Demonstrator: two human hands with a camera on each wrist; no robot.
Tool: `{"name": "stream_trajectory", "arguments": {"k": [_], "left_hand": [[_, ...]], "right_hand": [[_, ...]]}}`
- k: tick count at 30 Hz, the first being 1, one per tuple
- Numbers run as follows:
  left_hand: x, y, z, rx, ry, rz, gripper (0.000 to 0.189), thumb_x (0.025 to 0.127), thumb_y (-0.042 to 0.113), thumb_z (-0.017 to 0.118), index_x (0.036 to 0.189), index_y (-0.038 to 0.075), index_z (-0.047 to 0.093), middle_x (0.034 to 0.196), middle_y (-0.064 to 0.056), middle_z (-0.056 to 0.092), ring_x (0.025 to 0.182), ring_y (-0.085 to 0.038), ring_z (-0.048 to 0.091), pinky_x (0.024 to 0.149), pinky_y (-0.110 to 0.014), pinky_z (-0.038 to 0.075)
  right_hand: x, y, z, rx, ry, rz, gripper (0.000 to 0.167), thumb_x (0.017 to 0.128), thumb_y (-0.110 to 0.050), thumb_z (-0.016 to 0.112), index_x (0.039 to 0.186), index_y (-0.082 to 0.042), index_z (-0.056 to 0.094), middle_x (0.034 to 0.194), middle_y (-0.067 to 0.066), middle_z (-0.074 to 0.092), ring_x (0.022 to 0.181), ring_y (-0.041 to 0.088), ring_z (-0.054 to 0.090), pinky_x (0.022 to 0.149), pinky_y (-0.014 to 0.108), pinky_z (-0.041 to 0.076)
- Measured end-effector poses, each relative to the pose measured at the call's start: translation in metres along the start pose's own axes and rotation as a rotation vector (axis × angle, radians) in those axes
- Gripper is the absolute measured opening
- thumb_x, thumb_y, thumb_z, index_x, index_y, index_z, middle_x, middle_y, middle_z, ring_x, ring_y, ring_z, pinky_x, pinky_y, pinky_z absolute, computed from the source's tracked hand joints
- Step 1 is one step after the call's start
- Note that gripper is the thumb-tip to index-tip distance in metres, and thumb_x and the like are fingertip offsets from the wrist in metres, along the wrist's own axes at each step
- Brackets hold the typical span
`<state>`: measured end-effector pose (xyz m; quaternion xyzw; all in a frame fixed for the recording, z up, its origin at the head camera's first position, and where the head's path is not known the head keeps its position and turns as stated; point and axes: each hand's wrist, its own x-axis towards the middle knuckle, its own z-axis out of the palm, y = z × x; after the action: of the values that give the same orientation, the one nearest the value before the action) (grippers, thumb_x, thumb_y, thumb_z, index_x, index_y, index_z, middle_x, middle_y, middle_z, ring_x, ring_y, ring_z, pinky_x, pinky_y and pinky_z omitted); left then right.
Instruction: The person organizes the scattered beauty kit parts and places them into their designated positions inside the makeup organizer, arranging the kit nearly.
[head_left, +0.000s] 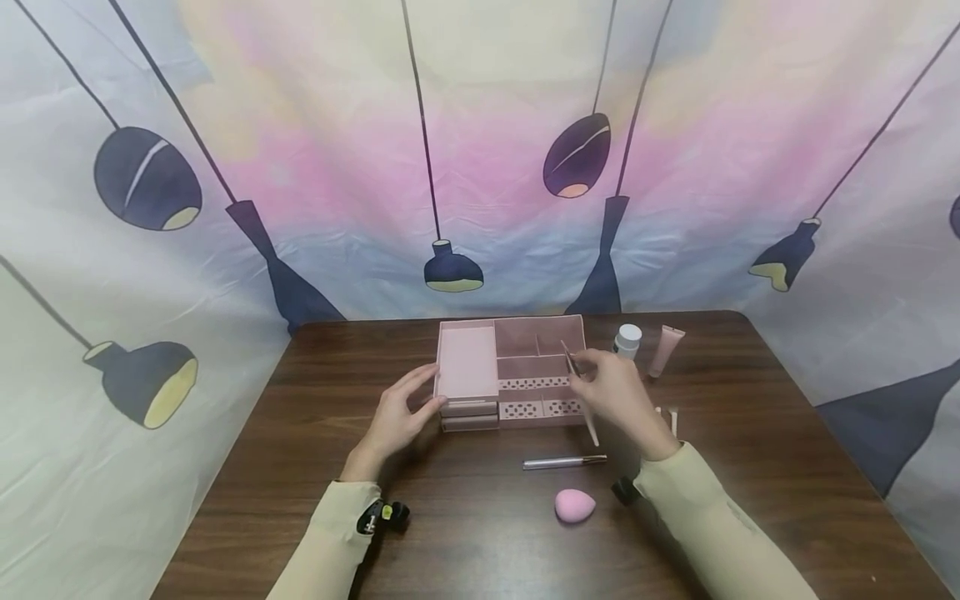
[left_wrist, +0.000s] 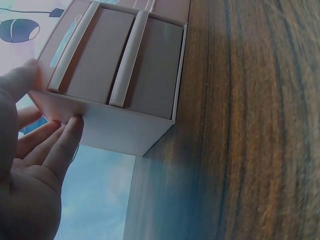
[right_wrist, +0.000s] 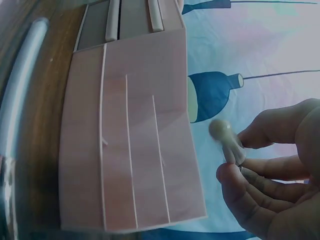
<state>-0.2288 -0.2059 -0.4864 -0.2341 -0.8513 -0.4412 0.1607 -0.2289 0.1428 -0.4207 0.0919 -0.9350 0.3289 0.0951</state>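
Note:
A pink desktop organizer point(head_left: 467, 360) stands toward the back of the table, with two small drawers point(left_wrist: 97, 57) at its front left and open compartments point(right_wrist: 140, 150) on its right. My left hand point(head_left: 393, 423) rests against its left side, fingers extended on the wall and thumb at the front corner. My right hand point(head_left: 617, 392) pinches a slim makeup brush point(head_left: 590, 425) over the right compartments, its pale handle slanting down toward me. In the right wrist view the brush's rounded handle end point(right_wrist: 220, 130) points at the camera; its other end is hidden.
In front of the organizer lie a silver pen-like tube point(head_left: 558, 462) and a pink makeup sponge point(head_left: 574, 506). A white bottle point(head_left: 628, 340) and a pink squeeze tube point(head_left: 665, 352) are at the back right. Slim brush-like items point(head_left: 673, 423) lie partly behind my right wrist. A patterned cloth point(head_left: 510, 217) hangs behind the table.

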Motion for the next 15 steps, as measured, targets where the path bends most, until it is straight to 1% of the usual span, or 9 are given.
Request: {"name": "stream_trajectory", "arguments": {"k": [3, 6, 10, 15], "left_hand": [[0.001, 0.0, 0.0, 0.001, -0.002, -0.007, 0.05, 0.088, 0.016, 0.073, 0.134, 0.003, 0.057, 0.137, -0.016, 0.056, 0.125, -0.034, 0.055, 0.089, -0.047, 0.056], [0.001, 0.0, 0.0, -0.003, -0.009, -0.018, 0.05, 0.089, 0.017, 0.073, 0.135, 0.004, 0.057, 0.137, -0.015, 0.056, 0.125, -0.032, 0.055, 0.089, -0.046, 0.056], [0.0, 0.0, 0.0, 0.005, -0.016, -0.018, 0.051, 0.089, 0.018, 0.073, 0.135, 0.004, 0.057, 0.138, -0.016, 0.055, 0.125, -0.033, 0.055, 0.089, -0.045, 0.056], [0.0, 0.0, 0.0, -0.003, -0.021, -0.027, 0.052, 0.089, 0.017, 0.073, 0.136, 0.003, 0.056, 0.139, -0.016, 0.055, 0.125, -0.033, 0.055, 0.089, -0.045, 0.056]], "right_hand": [[0.003, -0.005, 0.001, 0.008, -0.012, 0.0, 0.036, 0.082, -0.018, 0.07, 0.115, -0.005, 0.07, 0.085, 0.008, 0.074, 0.071, 0.017, 0.069, 0.061, 0.032, 0.055], [0.007, -0.009, 0.002, 0.015, -0.006, -0.026, 0.035, 0.082, -0.018, 0.07, 0.115, -0.005, 0.07, 0.085, 0.007, 0.075, 0.072, 0.016, 0.07, 0.065, 0.034, 0.057], [0.011, -0.017, 0.003, 0.035, 0.009, -0.05, 0.036, 0.081, -0.018, 0.069, 0.115, -0.006, 0.07, 0.084, 0.006, 0.075, 0.07, 0.015, 0.07, 0.066, 0.035, 0.057], [0.018, -0.029, 0.003, 0.054, 0.003, -0.03, 0.037, 0.082, -0.021, 0.069, 0.117, -0.009, 0.07, 0.087, 0.004, 0.075, 0.074, 0.014, 0.07, 0.068, 0.036, 0.058]]}}
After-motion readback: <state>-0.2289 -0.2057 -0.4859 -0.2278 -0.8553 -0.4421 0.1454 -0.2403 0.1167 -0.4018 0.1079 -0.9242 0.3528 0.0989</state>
